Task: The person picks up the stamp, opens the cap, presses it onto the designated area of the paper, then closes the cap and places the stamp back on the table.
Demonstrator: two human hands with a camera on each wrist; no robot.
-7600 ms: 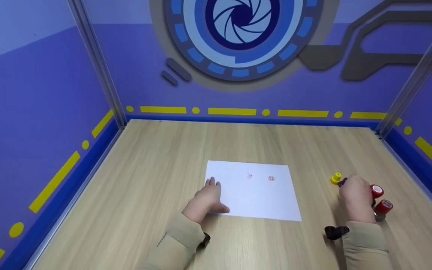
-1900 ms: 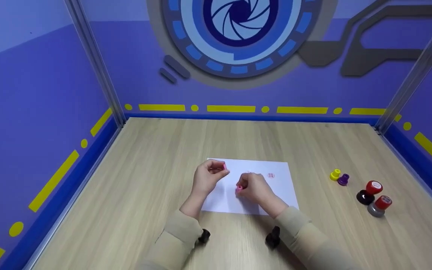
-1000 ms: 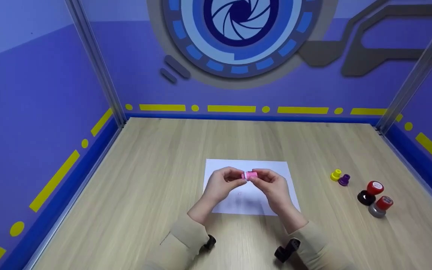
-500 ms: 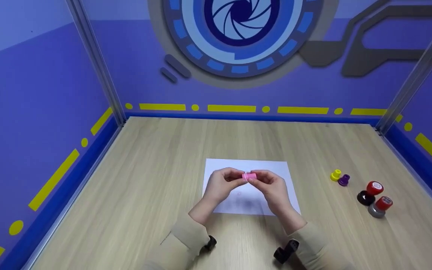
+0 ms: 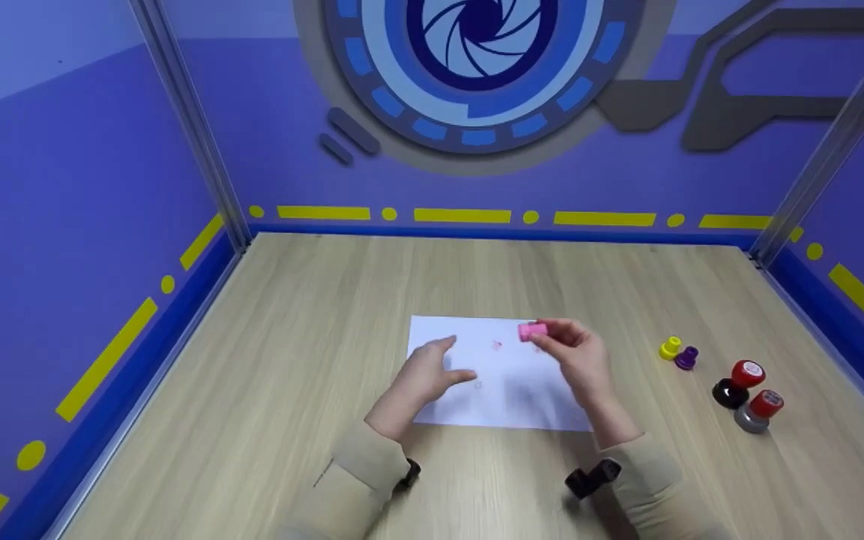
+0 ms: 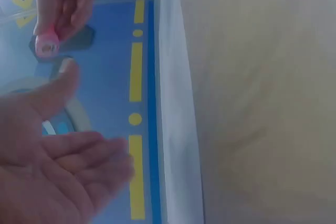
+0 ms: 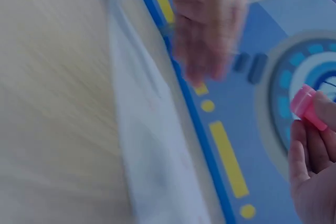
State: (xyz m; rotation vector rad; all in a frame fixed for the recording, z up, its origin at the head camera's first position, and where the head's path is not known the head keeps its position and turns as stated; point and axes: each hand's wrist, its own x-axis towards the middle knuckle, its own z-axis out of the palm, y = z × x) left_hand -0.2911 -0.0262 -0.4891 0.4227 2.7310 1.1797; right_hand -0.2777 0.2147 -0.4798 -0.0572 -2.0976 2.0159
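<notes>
A small pink stamp (image 5: 532,331), its cap on, is pinched between the thumb and fingers of my right hand (image 5: 580,360) above the right part of a white paper sheet (image 5: 443,409). My left hand (image 5: 424,375) hovers over the sheet's left side, fingers and thumb spread, holding nothing. In the left wrist view the pink stamp (image 6: 47,44) shows its round end toward the camera. Small reddish prints mark the paper; one print (image 5: 497,345) lies between the hands and a fainter one (image 5: 478,385) sits lower, near the left thumb.
To the right on the wooden table (image 5: 312,315) stand a yellow stamp (image 5: 670,348), a purple stamp (image 5: 687,358), a red-and-black stamp (image 5: 732,391) and a red-and-grey stamp (image 5: 754,416). Blue-violet panels (image 5: 267,135) wall in the back and both sides.
The right hand took the pink stamp from the table's right side; its separate cap went back on between both hands. The left hand has since let go and moved left, the right hand rightward.
</notes>
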